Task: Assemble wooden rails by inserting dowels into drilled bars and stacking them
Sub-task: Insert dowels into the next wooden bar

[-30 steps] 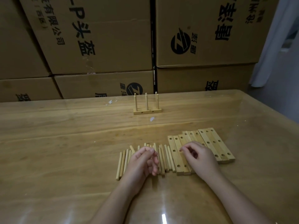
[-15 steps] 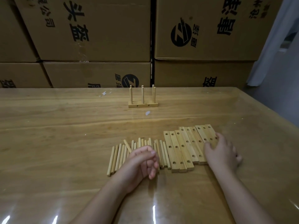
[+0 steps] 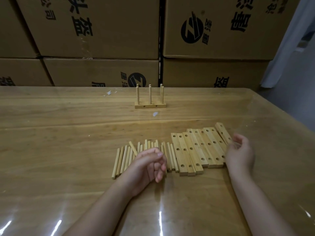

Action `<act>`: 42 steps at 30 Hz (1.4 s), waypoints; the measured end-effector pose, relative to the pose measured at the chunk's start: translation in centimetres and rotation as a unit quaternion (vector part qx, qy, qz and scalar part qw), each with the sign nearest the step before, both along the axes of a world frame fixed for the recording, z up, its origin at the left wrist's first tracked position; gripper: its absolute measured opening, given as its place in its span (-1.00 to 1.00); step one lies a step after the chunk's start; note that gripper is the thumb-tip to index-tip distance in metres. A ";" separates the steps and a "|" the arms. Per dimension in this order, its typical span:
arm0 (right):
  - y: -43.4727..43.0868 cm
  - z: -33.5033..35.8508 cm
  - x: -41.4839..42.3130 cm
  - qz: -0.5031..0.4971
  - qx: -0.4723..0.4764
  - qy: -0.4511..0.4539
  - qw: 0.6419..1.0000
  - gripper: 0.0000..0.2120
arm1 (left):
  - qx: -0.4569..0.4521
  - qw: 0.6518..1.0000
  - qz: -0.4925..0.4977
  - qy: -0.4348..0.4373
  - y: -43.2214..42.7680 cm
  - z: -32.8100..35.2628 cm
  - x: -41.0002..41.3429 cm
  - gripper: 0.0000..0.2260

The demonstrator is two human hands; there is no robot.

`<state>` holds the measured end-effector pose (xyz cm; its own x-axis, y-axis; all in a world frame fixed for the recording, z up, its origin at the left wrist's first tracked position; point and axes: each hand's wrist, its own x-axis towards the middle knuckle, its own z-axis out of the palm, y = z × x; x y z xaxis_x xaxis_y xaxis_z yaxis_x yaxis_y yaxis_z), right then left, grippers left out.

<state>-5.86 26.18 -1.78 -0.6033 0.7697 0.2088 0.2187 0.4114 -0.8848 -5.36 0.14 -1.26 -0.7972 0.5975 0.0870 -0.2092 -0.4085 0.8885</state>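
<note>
Neither grip holds anything: the left hand (image 3: 148, 166) hangs with its fingers loosely curled, and the right hand (image 3: 240, 153) is spread wide, palm turned inward and fingers relaxed. Beneath them runs a bench (image 3: 68, 133) of yellow-brown wood with long grain lines, under a glossy clear cover that throws back white streaks of glare near its front edge. The row of drilled bars (image 3: 196, 149) serves as landmark. These are flat, square-edged sticks of pale wood lying side by side, about nine in all, each showing three round holes in its top face. The rightmost bar (image 3: 222, 132) lies angled away from the others. The right hand stands at the row's right end, just beside that rightmost bar; whether it touches, I cannot tell. Just left of the row lie the loose dowels (image 3: 126, 157), smooth round pegs of the same pale wood. More than a dozen are laid roughly parallel, some hidden under the left hand. Well behind the row stands an assembled rail (image 3: 150, 105): a base bar with two holes in its front side and four upright dowels. One white scrap (image 3: 155, 114) lies between rail and row. Beyond the rail, brown cardboard cartons (image 3: 102, 28) are stacked, six partly in view, printed with black characters and round logos. A pale curtain (image 3: 293, 48) hangs far to the row's right.
</note>
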 end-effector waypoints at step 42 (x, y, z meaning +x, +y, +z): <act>-7.8 0.4 2.8 0.423 0.318 -0.017 0.848 -0.85 | -0.096 0.903 0.412 0.081 0.0 0.2 -0.7 -0.69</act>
<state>-3.09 18.36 -1.33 -0.8978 -0.2030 0.3909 -0.3712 0.8264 -0.4233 -6.11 0.15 -1.06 -0.9640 -0.1756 0.1996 0.2336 -0.2010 0.9513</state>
